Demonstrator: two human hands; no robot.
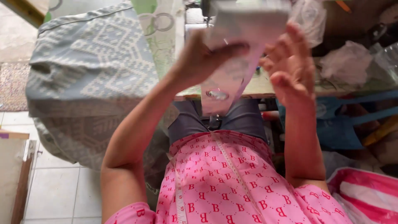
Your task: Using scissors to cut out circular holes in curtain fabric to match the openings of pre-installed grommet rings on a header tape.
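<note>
My left hand (203, 58) is raised in front of me and grips a pale pink-white piece of fabric (232, 79) with a metal button or snap near its lower end. The cloth hangs down over the edge of a light green work table (265, 85). My right hand (290, 62) is held up just right of the cloth, fingers spread and slightly curled, touching its edge or very close to it. A white measuring tape (232, 166) hangs over my pink patterned top.
A big bundle wrapped in grey patterned cloth (91, 79) fills the left. Plastic bags (344, 62) lie on the table at right. A blue bag (344, 128) and a pink-and-white striped bag (365, 195) sit lower right. Tiled floor (62, 191) shows lower left.
</note>
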